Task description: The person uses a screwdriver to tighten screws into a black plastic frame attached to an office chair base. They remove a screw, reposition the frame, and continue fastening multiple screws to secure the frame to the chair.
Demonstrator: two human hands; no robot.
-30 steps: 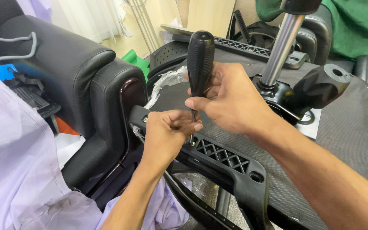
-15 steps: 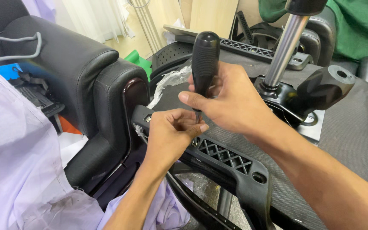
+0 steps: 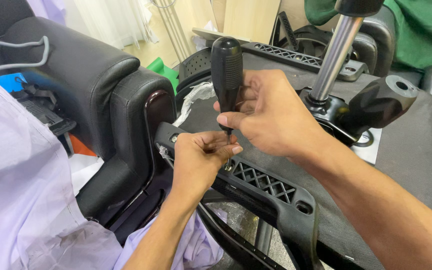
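Right hand point(image 3: 271, 117) gripped the black screwdriver point(image 3: 227, 75) upright, fingers wrapped round its handle. Left hand point(image 3: 201, 157) pinched the shaft near the tip, fingertips pressed together. Tip sat on the black bracket point(image 3: 271, 192) of the upturned chair seat point(image 3: 411, 150), beside the armrest point(image 3: 136, 115).

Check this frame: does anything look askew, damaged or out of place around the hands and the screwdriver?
Nothing stands out. The right hand holds the black-handled screwdriver upright, its tip down at the black plastic bracket, where the left hand pinches the shaft. Crumpled clear plastic wrap lies behind on the upturned chair seat, loose but not in the way.
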